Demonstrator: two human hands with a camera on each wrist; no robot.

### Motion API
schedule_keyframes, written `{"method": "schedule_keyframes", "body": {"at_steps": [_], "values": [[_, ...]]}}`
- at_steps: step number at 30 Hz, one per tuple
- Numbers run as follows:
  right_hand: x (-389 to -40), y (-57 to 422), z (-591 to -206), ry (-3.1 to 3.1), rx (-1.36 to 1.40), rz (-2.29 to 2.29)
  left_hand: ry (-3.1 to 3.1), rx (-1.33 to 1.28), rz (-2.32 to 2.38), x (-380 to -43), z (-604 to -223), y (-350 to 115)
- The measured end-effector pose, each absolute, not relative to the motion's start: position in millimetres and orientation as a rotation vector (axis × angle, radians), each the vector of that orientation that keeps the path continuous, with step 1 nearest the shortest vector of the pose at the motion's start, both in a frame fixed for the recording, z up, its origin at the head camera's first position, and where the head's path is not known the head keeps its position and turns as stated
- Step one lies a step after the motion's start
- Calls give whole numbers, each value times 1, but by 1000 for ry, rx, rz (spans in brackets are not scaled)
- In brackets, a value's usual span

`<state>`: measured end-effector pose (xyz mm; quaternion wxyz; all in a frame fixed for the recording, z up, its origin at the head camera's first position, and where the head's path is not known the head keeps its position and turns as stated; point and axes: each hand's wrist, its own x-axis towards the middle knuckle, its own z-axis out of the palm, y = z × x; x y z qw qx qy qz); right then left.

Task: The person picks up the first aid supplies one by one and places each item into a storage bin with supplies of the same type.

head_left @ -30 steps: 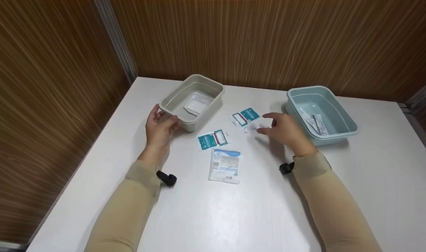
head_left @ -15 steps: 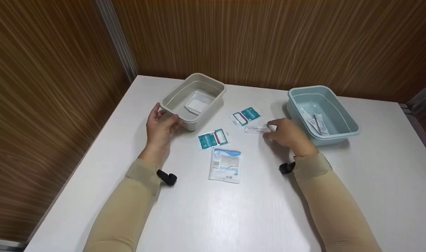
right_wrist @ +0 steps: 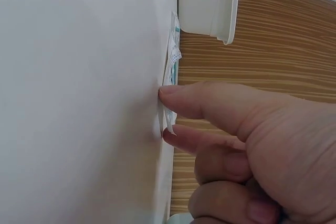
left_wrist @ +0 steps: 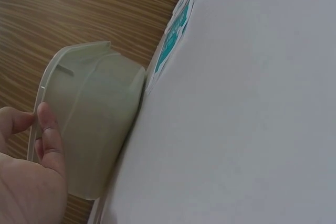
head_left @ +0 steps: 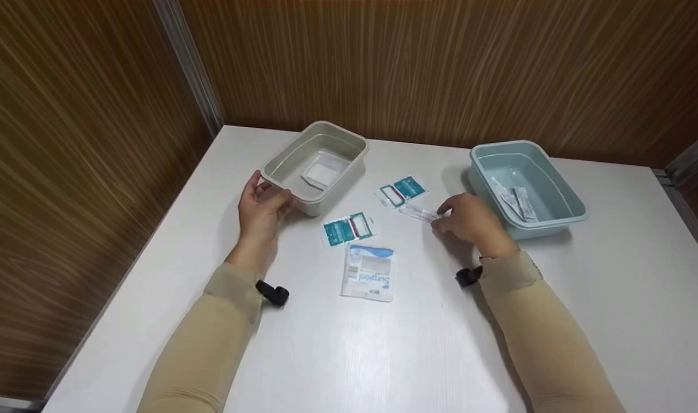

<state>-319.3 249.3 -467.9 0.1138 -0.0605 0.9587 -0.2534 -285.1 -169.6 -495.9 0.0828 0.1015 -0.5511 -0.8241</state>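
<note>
My left hand (head_left: 260,218) grips the near left corner of a beige plastic basin (head_left: 310,201), thumb and fingers on its rim (left_wrist: 41,90). Inside that basin lies a white square packet (head_left: 325,170). Between thumb and index finger, my right hand (head_left: 474,225) pinches the right end of a narrow clear packet (head_left: 419,214), low over the table; its printed contents are too small to read. Close by its left end is a teal and white packet (head_left: 402,191). A second teal packet (head_left: 348,229) lies nearer the beige basin.
On the right stands a light blue basin (head_left: 567,198) with several slim wrapped packets (head_left: 515,201) in it. A white and blue packet marked "Surgical" (head_left: 367,272) lies mid-table. Wood-grain walls (head_left: 418,69) border the white table (head_left: 355,355) behind and at the left.
The right hand's fingers have drawn back to the narrow packet's right end and now pinch it. The packet has turned slightly, its left end toward the teal packet. The left hand stays put.
</note>
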Motion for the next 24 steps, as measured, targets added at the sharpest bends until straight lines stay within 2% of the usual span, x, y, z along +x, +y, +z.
{"method": "schedule_keyframes", "body": {"at_steps": [11, 17, 24], "values": [[-318, 252, -463, 2833, -160, -799, -1591, 344, -2497, -288, -499, -164], [-313, 249, -442, 2775, -99, -924, -1593, 351, -2495, -288, -499, -166], [-303, 248, -417, 2908, -159, -985, -1624, 319, -2471, -285, -496, -171]]}}
